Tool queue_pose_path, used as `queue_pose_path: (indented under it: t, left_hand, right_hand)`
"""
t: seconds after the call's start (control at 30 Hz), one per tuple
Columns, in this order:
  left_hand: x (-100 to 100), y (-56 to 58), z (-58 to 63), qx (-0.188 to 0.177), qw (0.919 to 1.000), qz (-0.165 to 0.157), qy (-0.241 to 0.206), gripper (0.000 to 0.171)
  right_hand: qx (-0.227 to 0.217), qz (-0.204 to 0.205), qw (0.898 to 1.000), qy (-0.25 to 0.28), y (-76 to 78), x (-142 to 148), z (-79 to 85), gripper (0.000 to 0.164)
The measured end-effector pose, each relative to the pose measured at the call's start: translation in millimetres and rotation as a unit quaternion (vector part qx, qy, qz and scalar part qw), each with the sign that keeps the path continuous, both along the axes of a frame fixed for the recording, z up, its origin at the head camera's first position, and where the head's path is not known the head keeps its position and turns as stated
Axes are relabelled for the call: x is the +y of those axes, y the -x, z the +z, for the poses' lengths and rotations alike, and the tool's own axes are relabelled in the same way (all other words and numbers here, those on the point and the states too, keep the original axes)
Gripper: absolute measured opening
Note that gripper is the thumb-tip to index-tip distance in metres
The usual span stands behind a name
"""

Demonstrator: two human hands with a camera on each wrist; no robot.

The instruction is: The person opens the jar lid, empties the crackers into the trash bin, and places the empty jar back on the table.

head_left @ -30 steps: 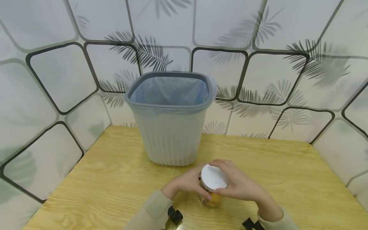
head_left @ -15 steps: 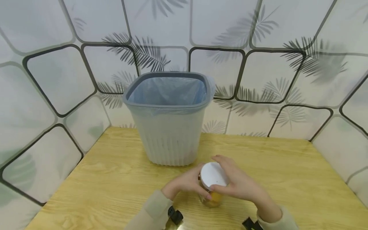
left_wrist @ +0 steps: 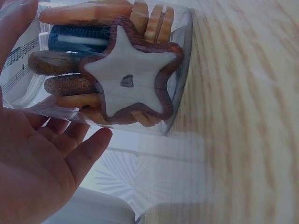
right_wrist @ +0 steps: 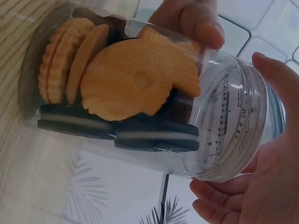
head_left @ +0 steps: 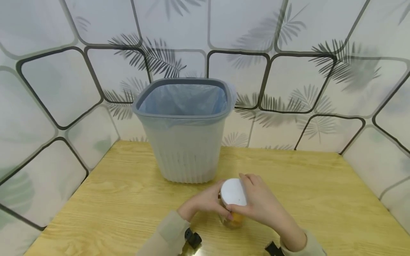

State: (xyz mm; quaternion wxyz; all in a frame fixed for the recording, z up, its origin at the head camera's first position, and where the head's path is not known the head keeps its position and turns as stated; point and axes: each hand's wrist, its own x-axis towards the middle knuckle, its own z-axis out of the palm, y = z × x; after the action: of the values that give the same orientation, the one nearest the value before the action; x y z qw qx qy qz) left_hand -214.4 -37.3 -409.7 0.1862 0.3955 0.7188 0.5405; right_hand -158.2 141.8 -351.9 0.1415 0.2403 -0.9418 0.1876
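Note:
A clear jar (head_left: 235, 221) with a white lid (head_left: 233, 192) stands on the wooden table, front of centre. My left hand (head_left: 206, 202) holds the jar from its left side, thumb at the front. From the right, my right hand (head_left: 261, 201) grips the lid's edge, thumb on the near side and fingers on the far side. Through the glass in the left wrist view shows a star-shaped cookie (left_wrist: 126, 74) with white icing. The right wrist view shows a golden fish-shaped cookie (right_wrist: 131, 79) over dark sandwich cookies (right_wrist: 79, 120). Printed music notes (right_wrist: 219, 116) show at the jar's lid end.
Behind the jar stands a pale waste bin (head_left: 189, 153) with a grey rim and a bag lining it. Patterned walls (head_left: 237, 78) enclose the wooden table (head_left: 128, 199) at the back and both sides.
My right hand has turned around the lid: its thumb has slid left along the near edge and its fingers have shifted right on the far side. My left hand keeps its hold.

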Motion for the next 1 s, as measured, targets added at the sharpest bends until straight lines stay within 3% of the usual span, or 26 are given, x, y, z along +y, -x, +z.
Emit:
queue_pose_path:
  t: [0.57,1.0]
  left_hand:
    - [-0.5,2.8,1.9,0.021,0.9996,-0.014,-0.01,0.08]
    - [-2.2,0.5,2.4,0.019,0.9998,-0.009,0.003,0.083]
  right_hand:
    - [0.005,0.012,1.0,-0.013,1.1,-1.0,0.3,0.089]
    - [0.0,0.062,0.998,-0.005,4.2,4.5,1.3,0.083]
